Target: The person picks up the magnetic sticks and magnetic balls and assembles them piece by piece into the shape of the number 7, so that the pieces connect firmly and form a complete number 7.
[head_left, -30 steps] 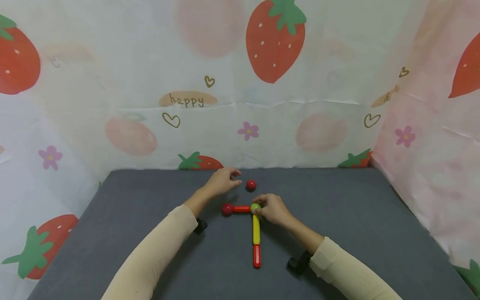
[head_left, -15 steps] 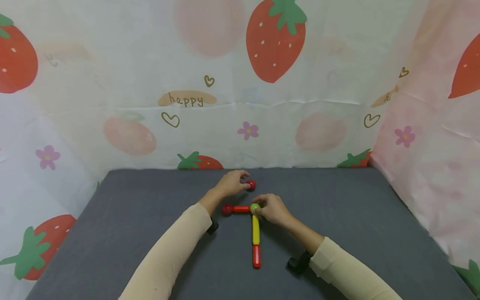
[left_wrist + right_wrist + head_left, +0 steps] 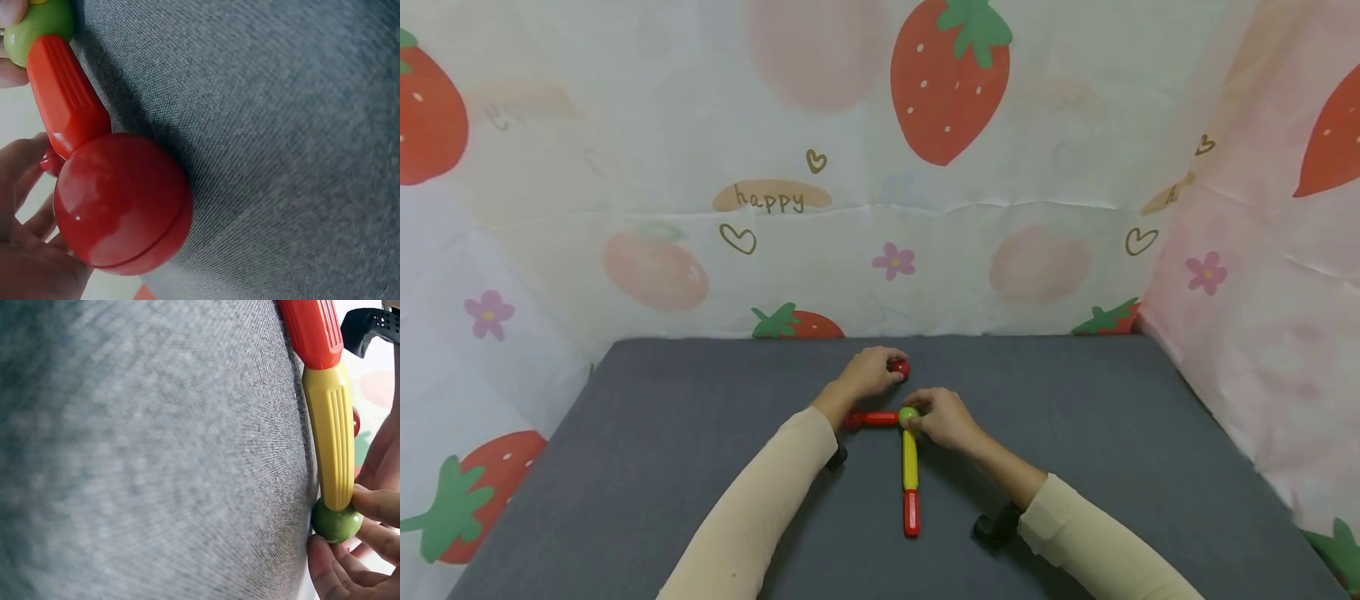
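Observation:
My right hand [image 3: 949,418] pinches a green ball [image 3: 908,416] between thumb and fingers; the right wrist view shows the same green ball [image 3: 337,522] from close by. A yellow rod [image 3: 910,459] runs from this ball toward me, with a red rod [image 3: 912,512] at its near end. To the ball's left a second red rod [image 3: 880,418] joins it to a red ball [image 3: 125,203], partly covered by my left forearm in the head view. Farther back, my left hand [image 3: 868,372] grips a loose red ball [image 3: 902,368] with thumb and curled fingers.
All the pieces lie on a dark grey cloth-covered table [image 3: 1075,442]. A white curtain [image 3: 700,167] printed with strawberries stands behind it and at both sides. Each wrist wears a black camera, such as the right wrist camera [image 3: 996,528].
My left hand has moved right to the loose red ball and closed its fingers around it. My right hand stays on the green ball.

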{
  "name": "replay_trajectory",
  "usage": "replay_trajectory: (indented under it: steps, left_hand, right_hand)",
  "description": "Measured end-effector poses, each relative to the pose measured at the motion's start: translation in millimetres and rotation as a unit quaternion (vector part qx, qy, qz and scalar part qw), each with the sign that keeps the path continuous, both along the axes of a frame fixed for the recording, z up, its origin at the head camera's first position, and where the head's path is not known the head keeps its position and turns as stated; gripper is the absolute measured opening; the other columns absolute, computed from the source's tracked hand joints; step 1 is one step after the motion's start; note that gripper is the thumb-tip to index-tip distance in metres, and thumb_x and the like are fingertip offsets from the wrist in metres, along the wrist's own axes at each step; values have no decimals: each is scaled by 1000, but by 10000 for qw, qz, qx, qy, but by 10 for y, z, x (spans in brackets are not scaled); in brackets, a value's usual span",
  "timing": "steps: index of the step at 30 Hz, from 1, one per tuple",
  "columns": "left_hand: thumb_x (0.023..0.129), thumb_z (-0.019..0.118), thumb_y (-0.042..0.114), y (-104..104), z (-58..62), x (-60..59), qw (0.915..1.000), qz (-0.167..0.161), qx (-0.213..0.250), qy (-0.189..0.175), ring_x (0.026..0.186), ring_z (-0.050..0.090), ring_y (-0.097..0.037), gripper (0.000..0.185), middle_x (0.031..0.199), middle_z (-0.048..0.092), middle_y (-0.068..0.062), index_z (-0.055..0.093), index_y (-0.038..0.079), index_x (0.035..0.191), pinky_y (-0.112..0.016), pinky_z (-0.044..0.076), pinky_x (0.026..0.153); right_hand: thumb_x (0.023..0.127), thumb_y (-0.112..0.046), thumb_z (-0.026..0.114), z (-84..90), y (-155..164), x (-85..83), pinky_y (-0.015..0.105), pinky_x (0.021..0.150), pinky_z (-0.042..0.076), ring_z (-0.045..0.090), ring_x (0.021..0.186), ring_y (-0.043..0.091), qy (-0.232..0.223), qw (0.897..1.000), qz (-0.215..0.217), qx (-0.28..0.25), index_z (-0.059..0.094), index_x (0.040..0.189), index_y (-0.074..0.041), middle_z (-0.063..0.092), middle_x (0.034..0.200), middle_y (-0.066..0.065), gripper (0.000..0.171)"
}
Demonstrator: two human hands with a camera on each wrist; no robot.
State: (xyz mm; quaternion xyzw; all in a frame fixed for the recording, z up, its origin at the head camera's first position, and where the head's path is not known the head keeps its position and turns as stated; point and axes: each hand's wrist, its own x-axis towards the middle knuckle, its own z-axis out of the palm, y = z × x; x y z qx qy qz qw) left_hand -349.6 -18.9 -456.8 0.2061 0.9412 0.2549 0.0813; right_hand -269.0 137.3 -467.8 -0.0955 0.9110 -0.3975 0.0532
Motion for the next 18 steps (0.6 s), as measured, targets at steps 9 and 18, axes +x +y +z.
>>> replay_trajectory:
  steps: [9, 18]
  left_hand:
    - [96, 63, 21, -15, 16, 6, 10000, 72, -23, -51, 111, 62, -25, 33, 121, 66, -8, 63, 13, 128, -41, 49, 97]
    - [94, 66, 21, -66, -3, 8, 9993, 193, 249, -207, 110, 62, -27, 31, 120, 66, -10, 64, 10, 123, -41, 50, 96]
  right_hand:
    - [83, -10, 76, 23, -2, 21, 31, 69, 51, 65, 88, 21, 7, 10000, 29, 16, 74, 105, -7, 73, 97, 7, 22]
    - [83, -11, 76, 11, -22, 16, 30, 70, 51, 65, 89, 20, -5, 10000, -51, 31, 74, 103, -9, 73, 97, 5, 20]
